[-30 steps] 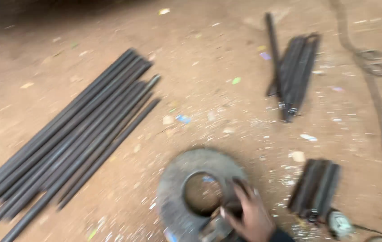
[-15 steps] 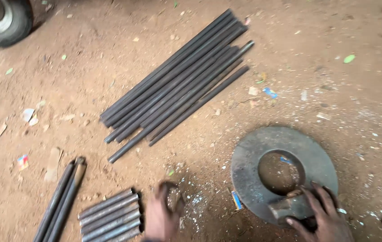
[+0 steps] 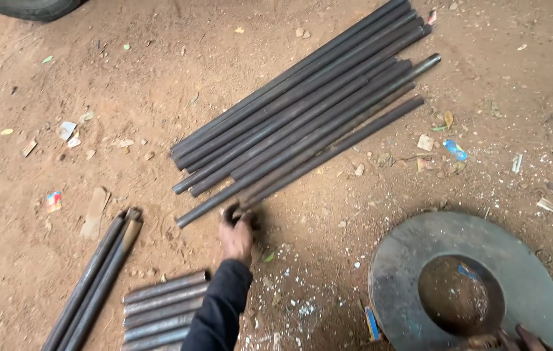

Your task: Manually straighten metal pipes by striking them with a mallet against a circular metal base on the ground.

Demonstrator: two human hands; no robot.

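Two hands are working: the left hand [image 3: 236,233] is grasping the near end of a long steel rod [image 3: 302,161], which could roll neighbouring rods, while the right hand [image 3: 528,339], near right, is touching the steel ring plate [image 3: 536,286], grip unclear.

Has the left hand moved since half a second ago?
Yes. The left hand moved away from the short rods up to the long rod bundle's near end.

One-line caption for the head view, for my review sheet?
Left hand grips the near end of a long dark rod on dirt ground; right hand rests at a flat metal ring.
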